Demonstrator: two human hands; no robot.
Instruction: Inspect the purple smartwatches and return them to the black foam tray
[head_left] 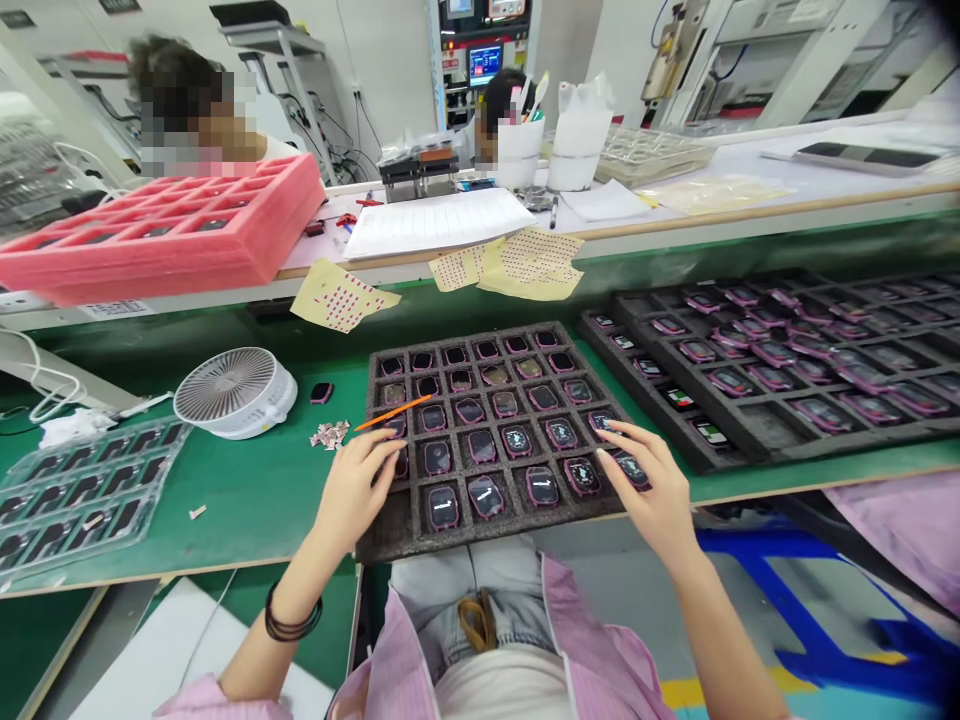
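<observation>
A dark foam tray [480,478] with rows of purple-rimmed smartwatch bodies lies in front of me; several nearer screens are lit, such as this watch [517,440]. My left hand [358,488] rests at the tray's left edge, fingers slightly bent and apart over a left-column watch they partly cover. Just above those fingers an orange stick [394,412] lies slanted across the tray's edge, seemingly not gripped. My right hand [651,485] is at the right edge, thumb and fingers apart, fingertips at a right-column watch [602,421]. Neither hand visibly lifts anything.
Left of the tray are a white fan [234,392], a loose watch [322,392], small pinkish pieces [330,434] and a clear plastic tray [154,500]. Stacked foam trays [765,425] with watches stand right. A shelf edge [637,235] holds pink foam [262,235]; two people sit beyond.
</observation>
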